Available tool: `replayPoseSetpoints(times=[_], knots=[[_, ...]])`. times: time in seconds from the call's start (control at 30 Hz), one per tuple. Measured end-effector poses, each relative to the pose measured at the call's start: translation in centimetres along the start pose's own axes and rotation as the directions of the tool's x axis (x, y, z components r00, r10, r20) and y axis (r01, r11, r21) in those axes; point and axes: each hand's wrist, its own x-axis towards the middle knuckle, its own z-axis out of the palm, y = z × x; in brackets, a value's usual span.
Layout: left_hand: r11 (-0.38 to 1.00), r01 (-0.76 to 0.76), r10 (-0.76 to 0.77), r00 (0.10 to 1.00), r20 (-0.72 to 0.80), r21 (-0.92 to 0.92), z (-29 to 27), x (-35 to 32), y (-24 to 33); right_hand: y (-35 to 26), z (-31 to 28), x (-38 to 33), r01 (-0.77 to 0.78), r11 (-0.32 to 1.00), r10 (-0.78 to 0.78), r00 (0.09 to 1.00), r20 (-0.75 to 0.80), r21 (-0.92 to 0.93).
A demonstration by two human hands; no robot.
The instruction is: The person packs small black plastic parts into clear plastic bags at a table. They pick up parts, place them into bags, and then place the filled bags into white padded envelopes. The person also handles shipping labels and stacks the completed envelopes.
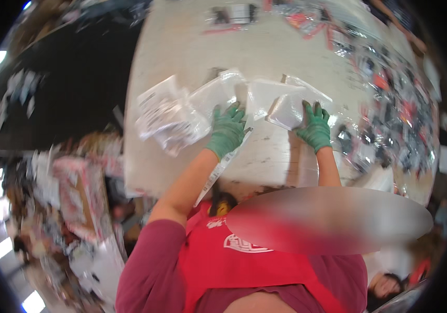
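My left hand (227, 130), in a green glove with bare-looking dark fingertips, lies with fingers spread at the near edge of a row of clear and white plastic packages (218, 94). My right hand (315, 129), gloved alike, rests with fingers apart against a white padded-looking package (287, 108). Between the hands lies another white package (265, 94), overlapping its neighbours. A crumpled clear bag with printed white contents (168, 115) sits left of my left hand. Along my left forearm runs a narrow white strip with dark marks (221, 169).
The pale table (187, 47) holds many clear bags with dark and red contents (390, 115) on its right. A wide black surface (72, 78) adjoins at the left. Lower left stands a pink-and-white carton (80, 193) amid clutter. Another person's arm (403, 26) shows at the far right.
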Motion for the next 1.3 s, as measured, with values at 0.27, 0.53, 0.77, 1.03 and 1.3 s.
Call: replayPoseSetpoints(times=[0.27,0.53,0.77,1.03,1.3], knots=[[0.998,0.014,-0.016,0.999,-0.032,-0.067,0.4,-13.4,-16.8,-5.7,5.3,0.6,0.262,0.960,-0.228,0.936,-0.267,0.096],[0.907,0.088,-0.205,0.946,-0.251,-0.411,0.5,-20.2,-14.9,-6.6,5.9,-6.5,-0.027,0.538,0.135,0.989,-0.055,0.843],[-0.413,0.205,-0.013,0.973,0.231,-0.887,-7.1,-30.2,-12.5,-33.6,-2.5,-20.1,0.756,0.485,-0.606,0.653,-0.455,0.441],[-0.213,0.257,-0.066,0.959,0.276,-0.943,-6.2,-38.7,-15.1,-40.0,1.1,-20.2,0.789,0.562,-0.652,0.607,-0.454,0.247],[0.454,0.387,-0.090,0.916,0.390,-0.803,-1.0,-39.3,-16.8,-36.4,2.3,-18.0,0.100,0.592,-0.631,0.675,0.383,0.800]])
